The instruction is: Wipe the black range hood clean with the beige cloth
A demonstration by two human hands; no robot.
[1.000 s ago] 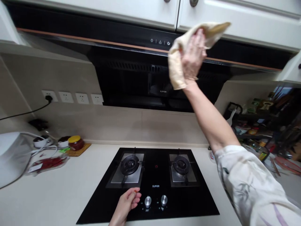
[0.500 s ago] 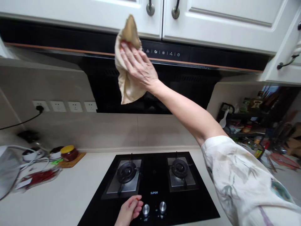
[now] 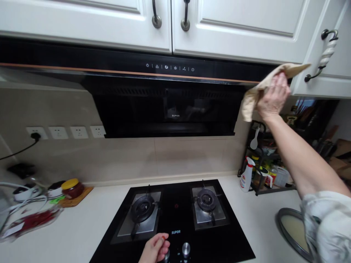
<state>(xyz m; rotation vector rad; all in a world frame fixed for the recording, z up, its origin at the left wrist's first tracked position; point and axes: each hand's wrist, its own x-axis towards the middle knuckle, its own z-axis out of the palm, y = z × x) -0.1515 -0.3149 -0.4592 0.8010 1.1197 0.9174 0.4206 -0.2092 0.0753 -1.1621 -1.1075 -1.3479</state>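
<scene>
My right hand (image 3: 272,98) presses a beige cloth (image 3: 253,95) against the right end of the black range hood (image 3: 153,95), just below the white cabinets. The cloth drapes down to the left of the hand. My left hand (image 3: 155,249) rests with curled fingers on the front edge of the black gas hob (image 3: 175,215), touching the left control knob. The right knob (image 3: 186,247) stands free beside it.
White wall cabinets (image 3: 233,25) with dark handles hang above the hood. A spray bottle (image 3: 246,178) and a rack of bottles stand at the right. A yellow-lidded jar (image 3: 70,187), cables and a bag of red chillies lie at the left. A round dish (image 3: 293,230) sits lower right.
My right hand swept the cloth from the hood's left-centre to its right end. The view tilted up slightly. My left hand stayed at the hob's front.
</scene>
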